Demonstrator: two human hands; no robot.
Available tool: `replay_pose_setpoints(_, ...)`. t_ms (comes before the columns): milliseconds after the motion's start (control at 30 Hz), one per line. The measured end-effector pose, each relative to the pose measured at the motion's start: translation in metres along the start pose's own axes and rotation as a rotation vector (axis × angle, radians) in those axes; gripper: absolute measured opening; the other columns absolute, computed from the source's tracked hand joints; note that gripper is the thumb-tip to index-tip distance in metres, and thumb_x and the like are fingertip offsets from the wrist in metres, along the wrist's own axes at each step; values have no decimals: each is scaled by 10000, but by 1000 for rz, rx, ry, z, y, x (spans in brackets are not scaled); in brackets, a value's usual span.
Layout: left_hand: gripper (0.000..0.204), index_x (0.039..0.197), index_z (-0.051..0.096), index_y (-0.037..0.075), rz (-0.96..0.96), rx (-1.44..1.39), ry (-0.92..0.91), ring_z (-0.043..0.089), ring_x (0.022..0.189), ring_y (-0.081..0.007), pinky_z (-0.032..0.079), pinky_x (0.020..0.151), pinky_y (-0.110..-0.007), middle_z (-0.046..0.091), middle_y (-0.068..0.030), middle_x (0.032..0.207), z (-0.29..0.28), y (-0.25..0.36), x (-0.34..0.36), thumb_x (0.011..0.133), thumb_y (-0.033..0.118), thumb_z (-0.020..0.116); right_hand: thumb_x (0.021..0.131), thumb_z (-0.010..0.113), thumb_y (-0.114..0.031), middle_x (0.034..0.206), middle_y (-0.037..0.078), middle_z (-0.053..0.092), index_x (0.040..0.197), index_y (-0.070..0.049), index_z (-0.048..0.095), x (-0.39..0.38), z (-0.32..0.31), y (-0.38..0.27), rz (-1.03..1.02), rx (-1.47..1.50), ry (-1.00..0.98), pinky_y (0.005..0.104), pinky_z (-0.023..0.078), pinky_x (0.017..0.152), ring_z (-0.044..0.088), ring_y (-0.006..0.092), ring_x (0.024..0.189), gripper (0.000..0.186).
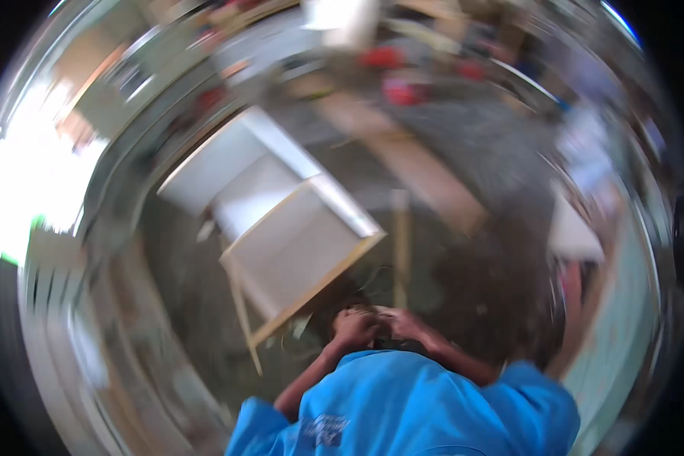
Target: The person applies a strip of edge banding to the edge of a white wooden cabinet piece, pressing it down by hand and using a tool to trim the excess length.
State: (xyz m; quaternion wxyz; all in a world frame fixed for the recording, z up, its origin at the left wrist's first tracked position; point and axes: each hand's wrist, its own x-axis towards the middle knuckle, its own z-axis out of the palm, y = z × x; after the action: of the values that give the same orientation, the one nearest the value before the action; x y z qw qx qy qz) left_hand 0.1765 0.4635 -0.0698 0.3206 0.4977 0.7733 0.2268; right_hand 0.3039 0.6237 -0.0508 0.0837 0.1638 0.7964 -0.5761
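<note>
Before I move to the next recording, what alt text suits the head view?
A person's left hand and right hand close together just beyond a blue shirt, blur hiding anything they hold. Ahead, slightly left, sits a pale open box with a tan edge. A long wooden board lies beyond, right of it.

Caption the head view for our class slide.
Left hand and right hand close together near a white wood-edged box, motion-blurred.

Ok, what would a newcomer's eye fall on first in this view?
The bright blue shirt fills the bottom middle, with the left hand and right hand close together just above it. Left of centre sits a pale, open box-like piece, and white glare floods the far left.
</note>
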Motion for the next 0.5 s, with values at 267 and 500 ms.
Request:
replay_pose_setpoints(267,351,1063,717,119,243,-169,-153,637,997,-285,384,931,-409,698,-109,999,-21,25,26,807,341,622,823,670,-341,990,169,695,1054,-25,665,-37,-8,18,85,-95,170,426,500,793,662,322,916,392)
replay_pose_setpoints(500,304,1040,722,109,388,224,-372,646,984,-277,406,885,-410,700,-111,1001,-11,4,35,801,273,631,811,670,-367,968,133,692,1038,-30,668,-104,51,39,168,58,1024,444,501,785,657,292,905,406)
